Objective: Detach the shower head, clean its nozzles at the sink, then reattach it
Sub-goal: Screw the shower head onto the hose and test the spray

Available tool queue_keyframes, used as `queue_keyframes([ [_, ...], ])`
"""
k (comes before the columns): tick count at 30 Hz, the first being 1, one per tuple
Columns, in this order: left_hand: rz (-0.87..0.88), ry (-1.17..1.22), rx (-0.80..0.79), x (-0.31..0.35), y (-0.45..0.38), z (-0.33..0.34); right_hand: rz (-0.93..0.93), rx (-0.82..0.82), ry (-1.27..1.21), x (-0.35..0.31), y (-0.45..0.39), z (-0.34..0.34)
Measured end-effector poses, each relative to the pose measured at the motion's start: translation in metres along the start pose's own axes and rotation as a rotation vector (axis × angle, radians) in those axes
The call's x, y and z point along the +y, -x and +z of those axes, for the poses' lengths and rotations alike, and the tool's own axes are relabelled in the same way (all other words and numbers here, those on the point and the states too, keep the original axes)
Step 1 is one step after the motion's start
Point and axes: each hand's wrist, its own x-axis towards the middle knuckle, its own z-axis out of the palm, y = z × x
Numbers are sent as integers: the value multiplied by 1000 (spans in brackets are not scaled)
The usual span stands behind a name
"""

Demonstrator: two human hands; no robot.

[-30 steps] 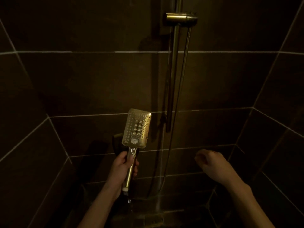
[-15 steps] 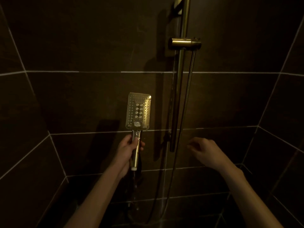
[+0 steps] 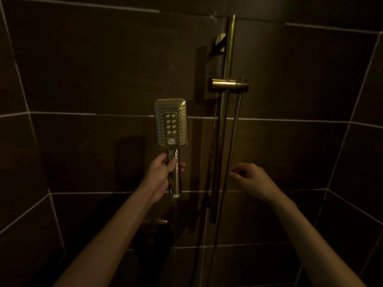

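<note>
A rectangular gold shower head (image 3: 171, 123) stands upright with its nozzle face toward me, detached from the hose. My left hand (image 3: 163, 172) grips its handle just below the head. The hose (image 3: 232, 146) hangs from the gold holder (image 3: 228, 85) on the vertical slide rail (image 3: 224, 112). My right hand (image 3: 251, 180) hovers just right of the hose with fingers loosely curled and holds nothing.
Dark brown tiled walls (image 3: 93, 69) with pale grout close in on the left, back and right. A dim fitting (image 3: 154, 228) sits on the wall below the shower head. The light is very low.
My left hand has lifted the shower head higher, its face now squarer to me. My right hand has risen toward the hose. The view has tilted up, showing more of the rail.
</note>
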Motion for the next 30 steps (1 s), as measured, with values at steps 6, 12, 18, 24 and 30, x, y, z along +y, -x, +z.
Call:
queue_keyframes([
  [6, 84, -61, -8, 31, -29, 19, -55, 47, -136, -4, -45, -44],
  [12, 141, -52, 24, 51, -54, 28, -134, 302, -299, -24, -104, -89],
  [18, 170, -71, 44, 62, -69, 35, -103, 166, -520, -45, -131, -108],
  [24, 164, -68, 24, 64, -77, 45, -59, 162, -804, -40, -138, -106],
  [30, 166, -80, 34, 61, -89, 50, -15, 198, -947, -44, -145, -113],
])
